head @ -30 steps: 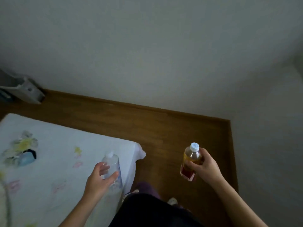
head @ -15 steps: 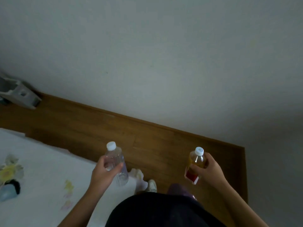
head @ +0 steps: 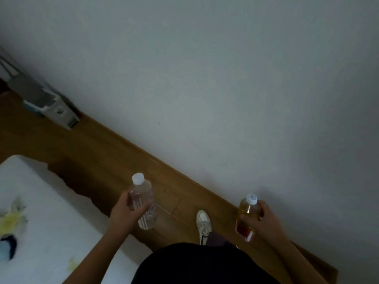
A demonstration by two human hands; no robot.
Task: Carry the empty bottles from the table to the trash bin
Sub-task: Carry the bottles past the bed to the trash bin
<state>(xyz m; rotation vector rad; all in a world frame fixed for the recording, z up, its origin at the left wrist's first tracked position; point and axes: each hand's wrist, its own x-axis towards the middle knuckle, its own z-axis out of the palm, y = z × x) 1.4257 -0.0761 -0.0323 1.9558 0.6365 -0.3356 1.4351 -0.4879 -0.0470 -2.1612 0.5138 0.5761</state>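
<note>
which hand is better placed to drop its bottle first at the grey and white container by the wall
Left, likely: the left hand grips the clear plastic bottle on the side nearer the grey-and-white container; the right hand holds the amber red-labelled bottle farther away.

The surface [head: 41, 201] lay at the lower left. Just past its edge, the left hand [head: 125, 214] held the left bottle [head: 142, 199] upright over the floor [head: 92, 150]. Well to the right, near the wall [head: 205, 78], the right hand [head: 264, 220] held the right bottle [head: 247, 212]. A shoe [head: 203, 224] stood on the floor between them. A low container [head: 55, 109] sat far left against the wall.
</note>
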